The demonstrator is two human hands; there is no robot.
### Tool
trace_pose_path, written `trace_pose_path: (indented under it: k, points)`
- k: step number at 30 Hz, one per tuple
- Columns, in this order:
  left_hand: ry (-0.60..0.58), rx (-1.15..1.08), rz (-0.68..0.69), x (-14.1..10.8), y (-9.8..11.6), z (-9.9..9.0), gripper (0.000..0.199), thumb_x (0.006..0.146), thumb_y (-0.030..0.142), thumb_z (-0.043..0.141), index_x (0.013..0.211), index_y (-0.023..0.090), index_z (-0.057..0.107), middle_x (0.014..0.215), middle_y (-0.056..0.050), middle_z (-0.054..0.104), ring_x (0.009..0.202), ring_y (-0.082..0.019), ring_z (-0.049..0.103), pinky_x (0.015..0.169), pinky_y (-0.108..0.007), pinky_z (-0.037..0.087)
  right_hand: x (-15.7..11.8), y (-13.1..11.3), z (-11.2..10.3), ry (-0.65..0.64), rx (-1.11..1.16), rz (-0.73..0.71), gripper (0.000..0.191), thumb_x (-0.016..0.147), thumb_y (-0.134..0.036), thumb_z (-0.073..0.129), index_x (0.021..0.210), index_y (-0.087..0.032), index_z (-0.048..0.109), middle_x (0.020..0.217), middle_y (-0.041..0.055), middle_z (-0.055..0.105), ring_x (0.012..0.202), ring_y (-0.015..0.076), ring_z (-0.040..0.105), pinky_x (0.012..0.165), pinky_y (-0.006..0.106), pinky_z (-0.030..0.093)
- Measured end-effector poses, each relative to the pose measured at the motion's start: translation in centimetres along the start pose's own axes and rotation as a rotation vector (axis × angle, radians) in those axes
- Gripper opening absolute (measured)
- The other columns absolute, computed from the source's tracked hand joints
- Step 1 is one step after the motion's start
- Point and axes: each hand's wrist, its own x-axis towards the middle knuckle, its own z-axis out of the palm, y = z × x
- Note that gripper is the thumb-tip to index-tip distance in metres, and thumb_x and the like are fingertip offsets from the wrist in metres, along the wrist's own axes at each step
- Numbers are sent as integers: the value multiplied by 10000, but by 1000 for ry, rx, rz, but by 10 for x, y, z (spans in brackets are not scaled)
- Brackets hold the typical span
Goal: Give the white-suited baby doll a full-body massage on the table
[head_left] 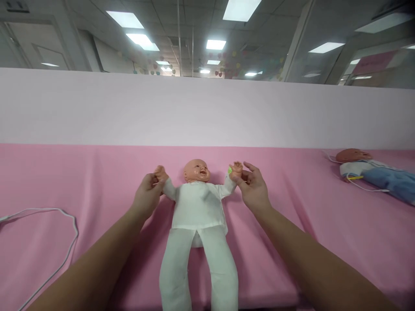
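Observation:
A baby doll (199, 205) in a white top and white trousers lies on its back on a pink sheet (113, 185), its head toward the white partition and its legs toward me. Both its arms are raised out to the sides. My left hand (149, 192) is closed round the doll's hand on the left. On the right, my right hand (254, 185) has its thumb and fingers about the doll's other wrist, beside a small green band (230, 169).
A second doll (382, 172) in white and blue, with thin tubes, lies at the far right. A white cable (74, 229) curves over the sheet at the left. Behind the sheet stands a white partition (201, 112) with glass above it.

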Motion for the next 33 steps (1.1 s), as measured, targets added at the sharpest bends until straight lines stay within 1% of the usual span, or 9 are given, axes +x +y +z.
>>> trace_pose_path:
  k: [3, 8, 13, 18, 21, 26, 28, 30, 33]
  points:
    - [143, -157, -213, 13, -2, -7, 222, 867, 310, 744, 1020, 217, 612, 1126, -97, 692, 977, -261, 726, 770, -404, 656, 22, 11, -16, 98, 33, 149, 767, 819, -484, 794, 1465, -268, 443, 1255, 91, 714, 1057, 252, 722, 846, 390, 652]
    - [222, -195, -442, 24, -12, -18, 231, 807, 194, 759, 992, 211, 621, 926, -97, 726, 789, -258, 756, 691, -379, 662, 40, 34, -34, 7, -184, 491, 723, 767, -358, 762, 1411, -213, 469, 1060, 110, 740, 800, 245, 740, 618, 340, 632]
    - [197, -143, -487, 32, -24, -27, 242, 752, 171, 767, 949, 196, 629, 800, -104, 728, 716, -279, 756, 688, -386, 661, 41, 41, -43, -70, -306, 572, 741, 722, -320, 764, 1397, -157, 504, 742, 64, 700, 547, 239, 658, 482, 346, 527]
    - [190, -103, -425, 35, -30, -30, 365, 751, 211, 810, 1054, 186, 607, 897, -116, 737, 757, -286, 766, 733, -416, 660, 41, 42, -44, -91, -381, 547, 724, 703, -319, 789, 1368, -166, 545, 866, 107, 733, 600, 236, 679, 534, 347, 548]
    - [174, -59, -265, 29, -21, -28, 436, 787, 322, 822, 1133, 187, 594, 1046, -123, 722, 876, -278, 771, 796, -419, 658, 39, 37, -39, -30, -390, 424, 739, 766, -388, 758, 1432, -214, 488, 1100, 135, 732, 756, 243, 724, 618, 337, 595]
    - [138, 200, 64, 2, 7, -16, 482, 870, 361, 720, 1309, 236, 566, 1192, -87, 712, 1058, -266, 733, 915, -426, 626, 9, 1, -14, 65, -266, 5, 700, 844, -489, 737, 1453, -258, 480, 1263, 99, 688, 912, 251, 729, 744, 384, 637]
    - [44, 319, 240, -12, 14, -7, 498, 911, 347, 658, 1383, 250, 532, 1266, -80, 700, 1102, -260, 718, 931, -413, 618, -10, -17, -2, -94, -224, -175, 638, 873, -412, 740, 1449, -282, 498, 1268, 88, 689, 917, 237, 722, 772, 387, 634]
    - [-78, 444, 432, -25, 18, 2, 521, 953, 337, 598, 1455, 246, 493, 1299, -87, 693, 1113, -258, 711, 926, -409, 614, -29, -31, 8, -300, -257, -401, 395, 903, -273, 687, 1294, -282, 631, 1163, 65, 712, 960, 231, 702, 854, 398, 608]
    - [-267, 708, 717, -41, 20, 12, 443, 988, 295, 560, 1426, 234, 571, 1261, -93, 716, 1118, -269, 694, 955, -432, 585, -46, -44, 15, -659, -378, -621, 388, 855, -82, 626, 1177, -278, 717, 1083, 51, 713, 970, 222, 666, 856, 385, 572]
